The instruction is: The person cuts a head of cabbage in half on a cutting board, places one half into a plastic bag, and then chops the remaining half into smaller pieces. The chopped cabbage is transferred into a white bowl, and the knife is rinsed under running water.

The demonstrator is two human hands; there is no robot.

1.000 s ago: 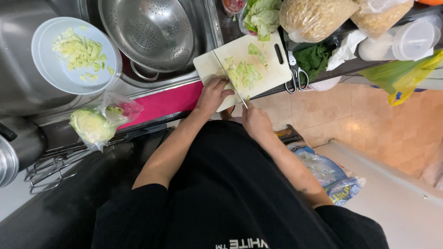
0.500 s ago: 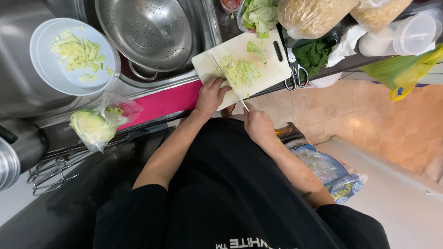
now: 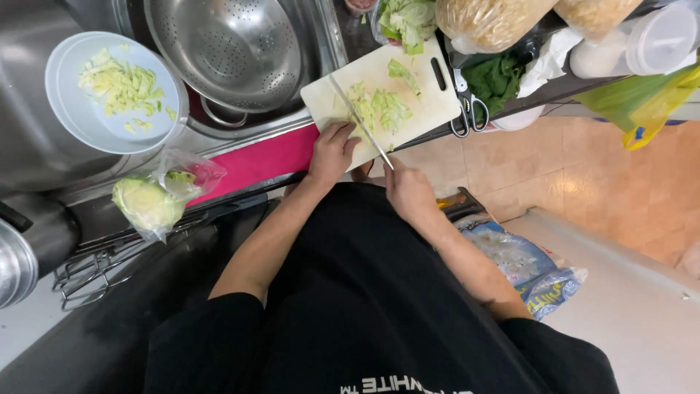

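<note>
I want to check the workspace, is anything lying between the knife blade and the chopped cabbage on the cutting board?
Nothing visible. The knife, held in the right hand, lies against the chopped cabbage on the cutting board.

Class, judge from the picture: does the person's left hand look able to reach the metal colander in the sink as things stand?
Probably yes. The left hand rests on the cutting board, empty, and the colander sits just beside the board with nothing between them.

Steel sink (image 3: 44, 157) as landmark: pink counter edge (image 3: 262, 157) runs just below it. Right of the sink, past the counter, floor of beige-orange tiles (image 3: 583, 182). Further right and lower, a pale raised step (image 3: 642, 321) borders the tiles. Light is even, warm on the tiles.
</note>
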